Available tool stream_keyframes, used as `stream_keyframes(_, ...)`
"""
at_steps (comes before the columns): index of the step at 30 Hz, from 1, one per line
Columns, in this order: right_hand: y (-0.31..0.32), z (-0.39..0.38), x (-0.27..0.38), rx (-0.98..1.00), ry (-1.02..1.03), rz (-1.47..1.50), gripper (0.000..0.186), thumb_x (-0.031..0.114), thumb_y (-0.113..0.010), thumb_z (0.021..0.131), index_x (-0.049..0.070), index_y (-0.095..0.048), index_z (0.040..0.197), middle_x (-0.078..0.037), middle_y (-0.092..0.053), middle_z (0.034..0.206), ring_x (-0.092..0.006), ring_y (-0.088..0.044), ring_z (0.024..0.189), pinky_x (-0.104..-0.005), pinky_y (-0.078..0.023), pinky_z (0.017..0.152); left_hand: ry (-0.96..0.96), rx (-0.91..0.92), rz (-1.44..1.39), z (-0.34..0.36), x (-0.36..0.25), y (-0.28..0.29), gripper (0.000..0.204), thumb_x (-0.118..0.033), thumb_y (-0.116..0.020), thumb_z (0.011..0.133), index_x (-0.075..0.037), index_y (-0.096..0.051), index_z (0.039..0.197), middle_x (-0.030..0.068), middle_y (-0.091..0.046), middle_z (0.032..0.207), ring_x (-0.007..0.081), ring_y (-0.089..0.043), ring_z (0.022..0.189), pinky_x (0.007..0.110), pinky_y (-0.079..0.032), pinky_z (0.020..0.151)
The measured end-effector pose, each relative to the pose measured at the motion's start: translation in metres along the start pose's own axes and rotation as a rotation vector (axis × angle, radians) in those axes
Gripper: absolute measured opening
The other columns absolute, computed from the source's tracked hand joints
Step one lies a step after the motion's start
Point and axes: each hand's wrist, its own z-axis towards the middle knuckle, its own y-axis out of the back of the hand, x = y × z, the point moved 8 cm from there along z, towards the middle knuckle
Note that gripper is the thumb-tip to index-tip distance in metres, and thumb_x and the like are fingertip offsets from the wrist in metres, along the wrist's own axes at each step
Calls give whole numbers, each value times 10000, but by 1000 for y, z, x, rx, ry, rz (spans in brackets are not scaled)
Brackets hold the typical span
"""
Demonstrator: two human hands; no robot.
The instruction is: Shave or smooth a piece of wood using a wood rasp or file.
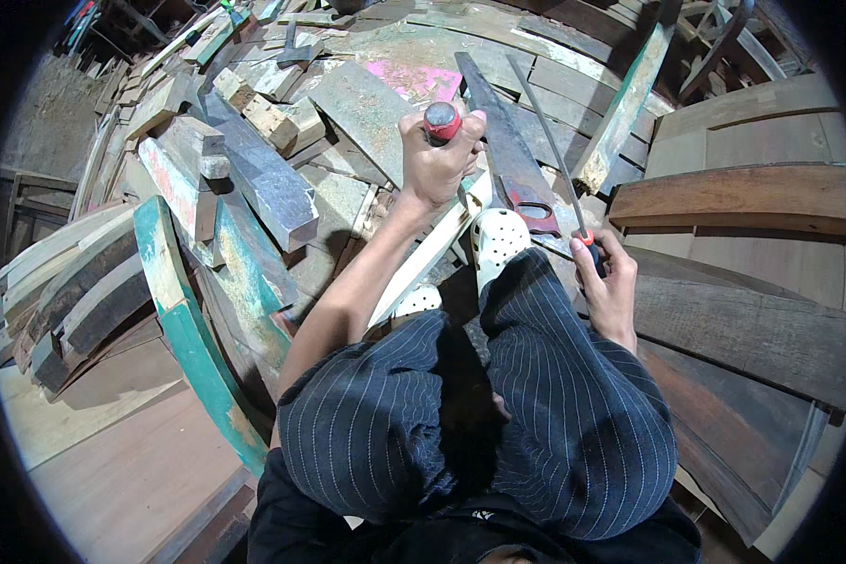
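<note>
My left hand (434,162) is closed round a red-handled tool (442,120) with a grey end cap, held upright. The tool's lower part is hidden beneath the fist. Just below it, a pale wooden strip (415,266) slants between my feet. My right hand (613,291), beside my right knee, grips the red and black handle of a long thin metal rod (547,141), which looks like a long screwdriver. The rod points away from me. Left of it lies a handsaw (506,127) with a dark red handle, next to my white clog (501,240).
Stacked offcuts and blocks (263,188) crowd the left, with a curved green-painted piece (197,348) nearest. A hammer (294,52) lies farther off. Boards (738,197) cover the right, and a green-edged beam (630,103) rests at the far right. A pink sheet (414,80) holds shavings.
</note>
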Motion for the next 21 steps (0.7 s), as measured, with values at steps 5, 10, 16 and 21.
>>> stream_keyframes(5, -3, -1, 66, 142, 113, 146, 386, 73, -665, 845, 13, -574, 1216, -163, -710, 897, -167, -666, 867, -299, -468, 813, -82, 22, 124, -7, -2, 4, 259, -130, -582, 901, -33, -484, 682, 15, -459, 557, 68, -407, 427, 235, -322, 398)
stream_keyframes(10, 11, -13, 118, 134, 377, -24, 427, 47, -670, 830, 38, -577, 1246, -176, -685, 1062, -221, -682, 907, -351, -516, 783, -273, 71, 431, -10, -15, -18, 272, -82, -669, 769, -7, -460, 612, 69, -380, 519, 125, -404, 507, 316, -342, 501)
stream_keyframes(16, 7, -25, 156, 230, 496, -222, 443, 23, -651, 846, 80, -582, 1279, -181, -677, 966, -237, -678, 837, -365, -518, 739, -263, 103, 389, -15, -15, -22, 261, -77, -677, 762, -3, -477, 613, 34, -411, 522, 110, -405, 489, 314, -339, 492)
stream_keyframes(21, 13, -30, 160, 146, 484, -176, 456, 53, -650, 853, 132, -578, 1297, -149, -665, 849, -252, -671, 732, -372, -509, 665, -294, 108, 444, -17, -26, -24, 257, -77, -672, 776, -1, -482, 621, 33, -409, 520, 112, -395, 489, 308, -335, 486)
